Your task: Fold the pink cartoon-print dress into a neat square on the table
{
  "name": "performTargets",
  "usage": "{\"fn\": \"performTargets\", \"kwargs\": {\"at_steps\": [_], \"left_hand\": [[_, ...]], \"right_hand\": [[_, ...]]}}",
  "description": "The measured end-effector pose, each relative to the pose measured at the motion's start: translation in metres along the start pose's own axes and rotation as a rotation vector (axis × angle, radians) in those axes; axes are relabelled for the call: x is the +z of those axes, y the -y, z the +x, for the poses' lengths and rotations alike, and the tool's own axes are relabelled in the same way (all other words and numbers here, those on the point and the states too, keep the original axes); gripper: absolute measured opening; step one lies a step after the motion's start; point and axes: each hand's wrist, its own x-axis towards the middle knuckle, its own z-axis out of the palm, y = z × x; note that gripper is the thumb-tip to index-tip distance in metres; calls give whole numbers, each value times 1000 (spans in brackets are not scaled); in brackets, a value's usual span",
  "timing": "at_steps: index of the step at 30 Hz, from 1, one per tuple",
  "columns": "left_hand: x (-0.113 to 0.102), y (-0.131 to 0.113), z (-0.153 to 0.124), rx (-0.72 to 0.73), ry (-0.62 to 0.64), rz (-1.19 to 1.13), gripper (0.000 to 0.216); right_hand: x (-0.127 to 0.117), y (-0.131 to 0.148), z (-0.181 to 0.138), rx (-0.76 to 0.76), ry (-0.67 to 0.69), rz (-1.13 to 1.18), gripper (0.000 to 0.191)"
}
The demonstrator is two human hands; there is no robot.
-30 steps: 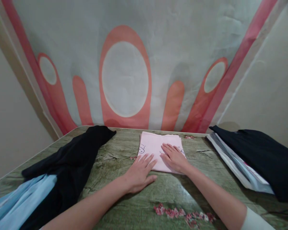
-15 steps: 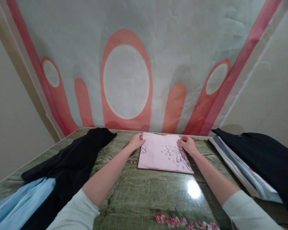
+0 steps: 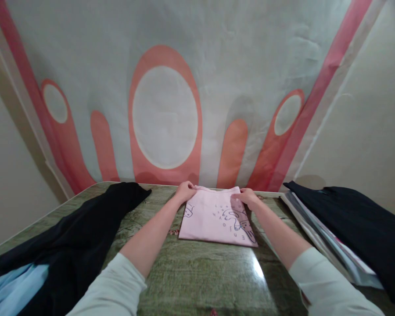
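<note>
A pink folded garment (image 3: 210, 219), printed with line-drawn rabbits and scattered letters, lies in the middle of the table near its far edge. Its far edge is slightly raised and curved. My left hand (image 3: 186, 192) pinches its far left corner. At the far right corner, my right hand (image 3: 248, 197) grips the cloth between thumb and fingers. Part of the fingers on both hands is hidden from this angle.
The table (image 3: 191, 281) has a glossy green patterned top. On the left lies a crumpled black garment (image 3: 85, 232) with light blue cloth (image 3: 18, 281) beside it. A stack of folded clothes (image 3: 335, 245), topped by a black garment (image 3: 358, 224), sits at the right. A wall with a printed banner (image 3: 164, 114) rises behind.
The camera view has shifted, so the scene sits slightly lower and more to the left. Both hands still hold the pink garment's far corners, and its far edge now looks more lifted.
</note>
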Motion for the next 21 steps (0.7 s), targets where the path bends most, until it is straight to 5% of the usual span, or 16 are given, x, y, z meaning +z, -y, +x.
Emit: {"fn": "performTargets", "kwargs": {"at_steps": [5,8,12,16,21], "left_hand": [[-21,-32,-27,35,169,-251,21],[-52,-55,-52,100,420,-663,34],[-98,-77,-101,156,480,-776,38],[-125,-76,-164,147,681,-722,43],[-121,-47,-232,8,1123,-639,43]], "right_hand": [[-21,34,-30,-58,142,132,22],[-48,57,-66,-229,292,253,31],[-92,80,-138,-477,305,137,32],[-121,90,-225,-521,581,-85,21],[-109,77,-301,-407,897,-285,16]]}}
